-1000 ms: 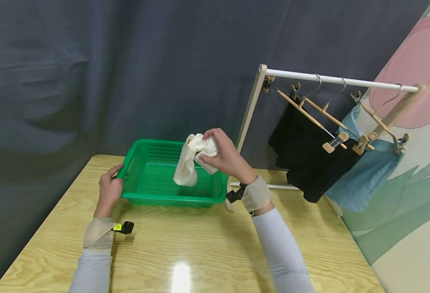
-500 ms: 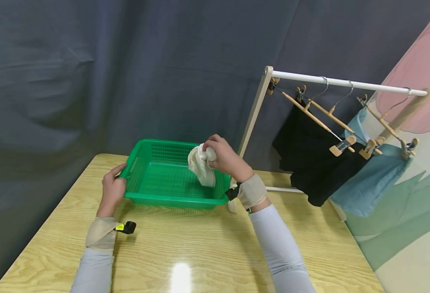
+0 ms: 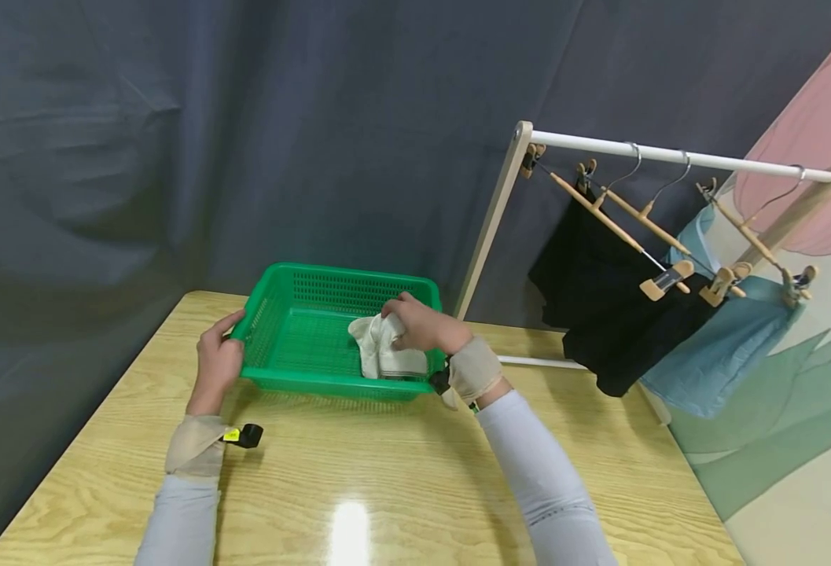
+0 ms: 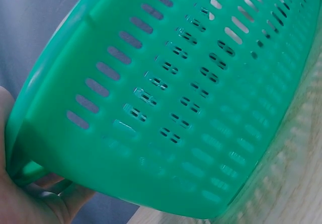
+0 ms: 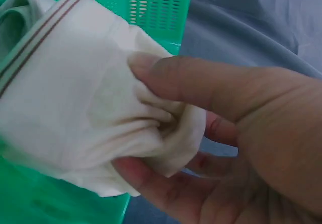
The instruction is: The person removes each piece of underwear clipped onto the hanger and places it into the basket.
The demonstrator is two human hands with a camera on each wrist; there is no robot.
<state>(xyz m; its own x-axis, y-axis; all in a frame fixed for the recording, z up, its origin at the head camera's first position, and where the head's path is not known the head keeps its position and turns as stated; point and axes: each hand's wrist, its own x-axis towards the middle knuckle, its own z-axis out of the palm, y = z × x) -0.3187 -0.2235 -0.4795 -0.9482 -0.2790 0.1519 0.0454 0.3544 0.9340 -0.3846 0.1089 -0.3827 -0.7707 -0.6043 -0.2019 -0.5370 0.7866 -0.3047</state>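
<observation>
A green plastic basket (image 3: pixel 316 385) with slotted walls stands on the wooden table. My left hand (image 3: pixel 218 365) grips the rim at its left end; in the left wrist view the fingers (image 4: pixel 75 196) curl under that rim. At the basket's right end, my right hand (image 3: pixel 422 324) reaches inside and holds white socks (image 3: pixel 376 346) low over the floor. Two thin brown stripes run along a sock cuff (image 5: pixel 45 32) in the right wrist view. The thumb (image 5: pixel 166 75) presses on the fabric from above, with fingers beneath it.
A rack with a white rail (image 3: pixel 599 145) stands at the right. From its clip hangers (image 3: pixel 602 208) hang a black garment (image 3: pixel 592 306) and a blue garment (image 3: pixel 712 354). A dark curtain (image 3: pixel 316 134) hangs behind the table (image 3: pixel 302 487).
My right hand has lowered the socks from above the basket's rim into its right part. The left hand has kept its grip on the left rim.
</observation>
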